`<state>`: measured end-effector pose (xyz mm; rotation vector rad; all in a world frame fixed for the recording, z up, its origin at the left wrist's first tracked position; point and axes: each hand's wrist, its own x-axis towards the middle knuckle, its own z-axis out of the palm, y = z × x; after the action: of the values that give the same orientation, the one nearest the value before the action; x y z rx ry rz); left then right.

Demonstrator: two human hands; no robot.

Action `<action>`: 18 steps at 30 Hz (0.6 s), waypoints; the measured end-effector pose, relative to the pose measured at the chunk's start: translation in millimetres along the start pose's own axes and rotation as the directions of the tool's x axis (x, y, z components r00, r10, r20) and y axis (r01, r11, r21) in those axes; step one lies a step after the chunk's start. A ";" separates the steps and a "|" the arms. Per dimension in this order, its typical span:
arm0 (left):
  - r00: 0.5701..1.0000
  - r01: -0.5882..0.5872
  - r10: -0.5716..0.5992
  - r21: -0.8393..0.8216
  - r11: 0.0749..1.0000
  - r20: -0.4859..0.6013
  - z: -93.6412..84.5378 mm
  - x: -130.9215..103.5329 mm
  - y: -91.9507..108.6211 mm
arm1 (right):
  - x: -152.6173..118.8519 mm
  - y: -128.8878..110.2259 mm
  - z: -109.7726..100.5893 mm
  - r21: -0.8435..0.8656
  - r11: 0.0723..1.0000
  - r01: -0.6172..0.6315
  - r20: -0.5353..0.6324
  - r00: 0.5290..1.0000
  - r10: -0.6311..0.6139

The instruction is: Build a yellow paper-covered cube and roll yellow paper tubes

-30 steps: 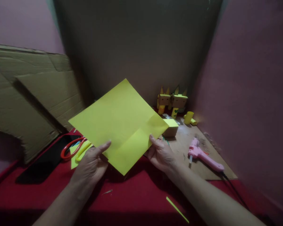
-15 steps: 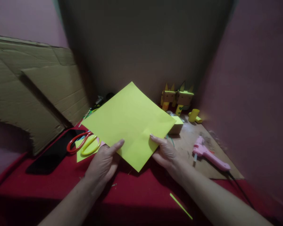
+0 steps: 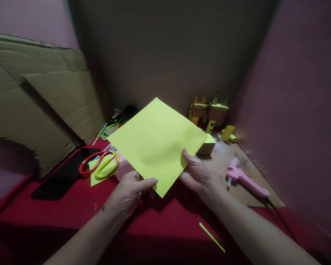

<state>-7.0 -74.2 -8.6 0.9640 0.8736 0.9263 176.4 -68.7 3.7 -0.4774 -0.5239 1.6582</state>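
A square sheet of yellow paper point(image 3: 157, 136) is held up over the red cloth, one corner pointing toward me. My left hand point(image 3: 131, 189) pinches its lower left edge near that corner, thumb on top and fingers underneath. On the lower right edge, my right hand point(image 3: 195, 171) grips the sheet the same way, with its thumb on the upper face. The fingers beneath the paper are partly hidden. Left of the sheet lie scissors point(image 3: 99, 163) with one red and one yellow handle, over a smaller yellow paper piece point(image 3: 95, 180).
A pink glue gun point(image 3: 246, 180) rests on a brown board point(image 3: 264, 198) at right. Cardboard figures point(image 3: 217, 110), yellow rolls point(image 3: 228, 133) and a small box point(image 3: 206, 148) stand behind. A black phone-like slab point(image 3: 60, 180) and leaning cardboard point(image 3: 60, 92) are left. A yellow strip point(image 3: 212, 237) lies in front.
My left hand has slid along the edge toward the near corner. My right hand has shifted slightly up and right along its edge. The sheet has turned a little.
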 end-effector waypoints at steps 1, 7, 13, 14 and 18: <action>1.000 0.019 -0.019 0.012 1.000 0.016 1.5 -2.0 -0.5 | 0.0 -0.4 0.7 0.001 1.000 -0.002 0.007 1.000 0.002; 0.991 0.116 -0.122 0.101 0.988 0.059 13.2 -10.7 -9.2 | -2.0 -1.5 7.5 -0.005 1.000 -0.009 0.001 1.000 0.009; 0.982 0.177 -0.189 0.231 0.957 0.029 -3.8 -19.7 1.6 | 7.4 -25.5 15.5 -0.052 0.998 0.027 -0.041 0.999 -0.030; 0.989 0.148 -0.149 0.272 0.951 -0.016 -15.1 -20.7 8.6 | 9.7 -29.6 14.9 -0.059 0.998 0.038 -0.044 0.998 -0.041; 0.804 -0.151 0.494 0.689 0.709 -0.332 -78.5 -12.5 42.1 | 15.4 -32.6 6.7 -0.038 0.999 0.027 -0.100 0.995 -0.030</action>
<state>-92.5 -52.1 7.8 1.5490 1.5591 1.2599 196.4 -49.8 28.0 -0.5745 -0.4851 1.5907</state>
